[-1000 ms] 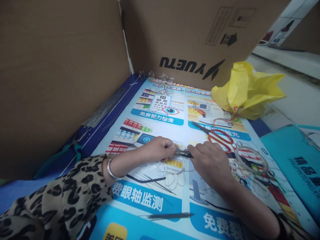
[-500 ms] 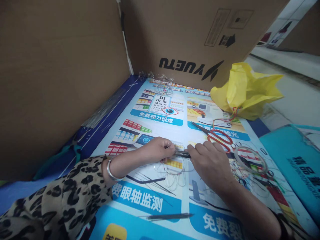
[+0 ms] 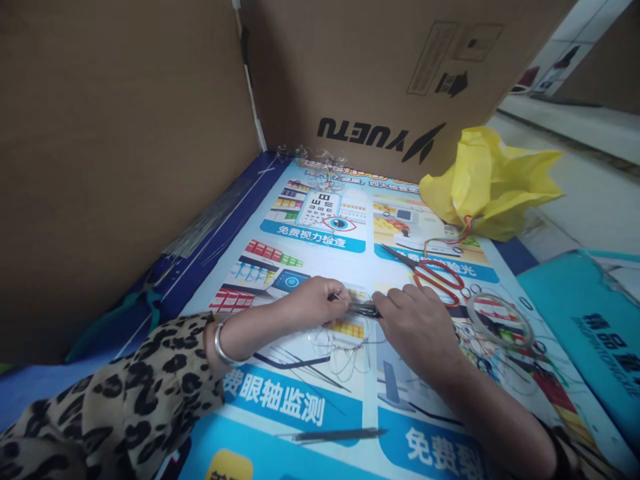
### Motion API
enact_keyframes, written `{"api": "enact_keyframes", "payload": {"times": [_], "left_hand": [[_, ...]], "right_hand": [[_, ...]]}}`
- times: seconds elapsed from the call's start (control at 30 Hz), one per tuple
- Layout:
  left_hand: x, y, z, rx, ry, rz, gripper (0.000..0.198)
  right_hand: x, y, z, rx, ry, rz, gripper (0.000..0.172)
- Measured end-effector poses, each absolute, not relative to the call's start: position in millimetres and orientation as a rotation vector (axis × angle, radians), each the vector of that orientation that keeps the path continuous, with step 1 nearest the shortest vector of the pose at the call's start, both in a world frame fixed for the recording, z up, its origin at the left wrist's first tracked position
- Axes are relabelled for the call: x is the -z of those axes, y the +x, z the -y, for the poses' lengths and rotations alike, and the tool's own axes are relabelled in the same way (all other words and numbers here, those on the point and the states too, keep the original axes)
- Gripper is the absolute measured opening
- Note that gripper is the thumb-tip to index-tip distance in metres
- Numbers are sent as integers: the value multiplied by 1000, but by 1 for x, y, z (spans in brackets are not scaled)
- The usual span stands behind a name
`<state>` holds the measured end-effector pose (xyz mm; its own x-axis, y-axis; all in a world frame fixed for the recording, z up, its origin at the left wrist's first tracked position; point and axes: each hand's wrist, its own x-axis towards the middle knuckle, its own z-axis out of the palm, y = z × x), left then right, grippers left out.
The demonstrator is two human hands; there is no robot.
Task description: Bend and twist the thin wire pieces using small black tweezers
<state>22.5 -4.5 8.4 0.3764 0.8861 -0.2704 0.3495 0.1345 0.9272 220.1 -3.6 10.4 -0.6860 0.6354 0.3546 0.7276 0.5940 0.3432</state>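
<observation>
My left hand (image 3: 316,303) is pinched shut on a thin wire piece at the middle of a printed blue poster (image 3: 320,240). A silver bangle (image 3: 220,343) circles that wrist, below a leopard-print sleeve (image 3: 115,413). My right hand (image 3: 417,323) is closed around small dark pliers (image 3: 364,309), whose tip meets the wire at my left fingertips. Loops of thin wire (image 3: 350,350) lie on the poster just under both hands.
Red-handled scissors (image 3: 430,270) lie beyond my right hand, with a clear tape roll (image 3: 500,320) to their right. A crumpled yellow bag (image 3: 493,183) sits at the back right. Cardboard walls (image 3: 125,133) stand left and behind. Straight wires (image 3: 210,220) lie along the left wall. A teal box (image 3: 590,320) is at right.
Both hands stay together on the wire and pliers with only slight shifts. The view has drifted a little.
</observation>
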Motion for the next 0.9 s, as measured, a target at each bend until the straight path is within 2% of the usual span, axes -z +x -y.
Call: {"api": "enact_keyframes", "payload": {"times": [0.9], "left_hand": [[-9, 30, 10, -721, 1242, -1153, 10]], "right_hand": [[-11, 223, 2, 746, -1218, 2625, 12]]}}
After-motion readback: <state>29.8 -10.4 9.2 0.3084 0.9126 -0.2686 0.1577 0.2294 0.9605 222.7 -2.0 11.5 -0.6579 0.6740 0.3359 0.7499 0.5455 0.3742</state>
